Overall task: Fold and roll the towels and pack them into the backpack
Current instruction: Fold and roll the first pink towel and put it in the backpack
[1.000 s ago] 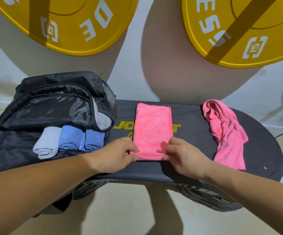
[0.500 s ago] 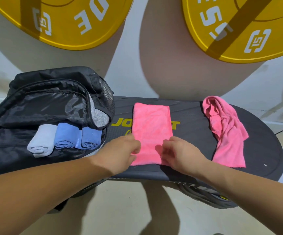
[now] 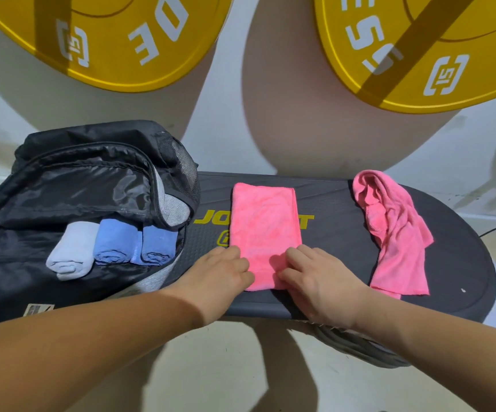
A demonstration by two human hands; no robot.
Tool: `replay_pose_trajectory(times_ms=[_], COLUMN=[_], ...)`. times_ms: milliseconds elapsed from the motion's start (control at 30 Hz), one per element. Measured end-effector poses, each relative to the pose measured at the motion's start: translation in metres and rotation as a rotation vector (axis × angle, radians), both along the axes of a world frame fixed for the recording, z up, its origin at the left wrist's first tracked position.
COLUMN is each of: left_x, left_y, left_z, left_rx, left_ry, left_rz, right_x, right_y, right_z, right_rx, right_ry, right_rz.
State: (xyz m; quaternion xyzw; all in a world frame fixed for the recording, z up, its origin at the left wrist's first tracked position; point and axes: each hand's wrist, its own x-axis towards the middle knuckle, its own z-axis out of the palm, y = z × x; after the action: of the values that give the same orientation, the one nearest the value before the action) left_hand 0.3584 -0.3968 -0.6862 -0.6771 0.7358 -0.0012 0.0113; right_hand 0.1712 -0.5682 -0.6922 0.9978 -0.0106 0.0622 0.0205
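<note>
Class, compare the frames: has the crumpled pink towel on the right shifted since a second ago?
No. The crumpled pink towel lies where it did on the black board, its near corner just as close to the white speck.

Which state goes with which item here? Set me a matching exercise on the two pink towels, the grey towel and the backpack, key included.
Things
1. folded pink towel
2. crumpled pink towel
3. pale grey towel
4. backpack

States
A. lying open, flap thrown back
B. rolled, inside the bag, left of two blue towels
C. loose heap at the right end of the mat
D. flat strip at mid-mat, left hand and right hand holding its near end

Pairs: 1-D, 2-C, 3-B, 4-A
</note>
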Motion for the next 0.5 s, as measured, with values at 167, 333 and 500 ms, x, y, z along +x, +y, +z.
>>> replay_pose_trajectory(times_ms=[167,333,500], left_x=[0.011,0.015,0.009], left_y=[0.002,0.005,0.004], left_z=[0.005,0.021,0.011], left_rx=[0.010,0.199,0.190], left_ry=[0.426,0.798,1.046], left_rz=[0.176,0.475,0.834], right_x=[-0.001,0.000,0.002], right_y=[0.000,-0.008,-0.006], right_z=[0.001,0.023,0.021], right_rx=[0.116,0.915,1.106], right_ry=[0.079,0.141,0.191], right_rz=[-0.079,-0.524,-0.729])
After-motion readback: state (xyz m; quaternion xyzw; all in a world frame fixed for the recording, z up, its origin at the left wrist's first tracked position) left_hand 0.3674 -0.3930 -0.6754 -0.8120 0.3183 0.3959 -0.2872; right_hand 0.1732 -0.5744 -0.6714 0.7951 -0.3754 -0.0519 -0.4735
